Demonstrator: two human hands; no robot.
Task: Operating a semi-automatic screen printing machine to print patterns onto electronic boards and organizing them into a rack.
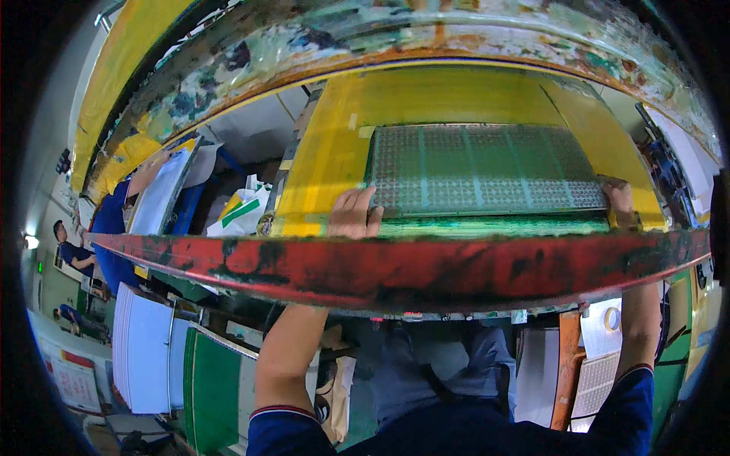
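A green rectangular panel (479, 171) with a fine repeated pattern and paler stripes lies over the yellow bed (312, 182) of a screen-printing press. At its near left corner is my left hand (353, 213), fingers bent against the panel's edge. My right hand (619, 199) grips the near right corner, its fingers curled. Both forearms pass beneath a long red bar (456, 266) smeared with dark ink, which hides my wrists. How far my fingers reach under the panel cannot be seen.
An ink-stained frame (380, 44) arches over the bed's far side. Crumpled papers (242, 205) are at the left. Below the bar stand white boards (142, 349) and a green board (207, 391); a tape roll (611, 319) is at the right. Other people (74, 251) are far left.
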